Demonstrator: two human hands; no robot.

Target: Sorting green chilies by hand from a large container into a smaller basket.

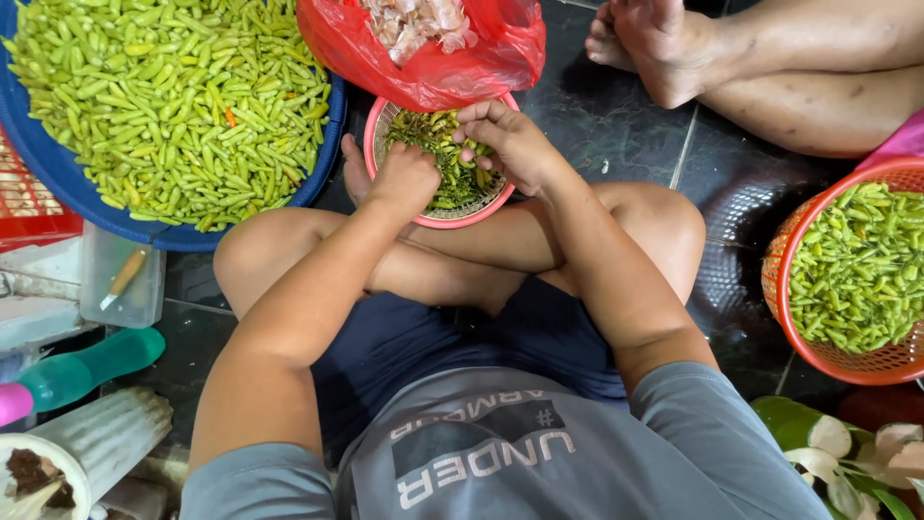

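Observation:
I sit cross-legged on a dark tiled floor. A small pink basket [397,204] of dark green chili stems and bits rests on my crossed legs. My left hand [404,178] hovers over the basket's left side, fingers curled, what it holds is hidden. My right hand [508,140] is over the basket's right part, fingertips pinched on a small green chili [469,152]. A big blue basin [58,173] heaped with green chilies [183,96] stands at the upper left.
A red plastic bag [433,67] with pale contents lies just beyond the pink basket. An orange basket [799,327] of green chilies stands at right. Another person's bare feet and legs [770,67] are at top right. A clear box [120,279] and bottle [77,371] lie left.

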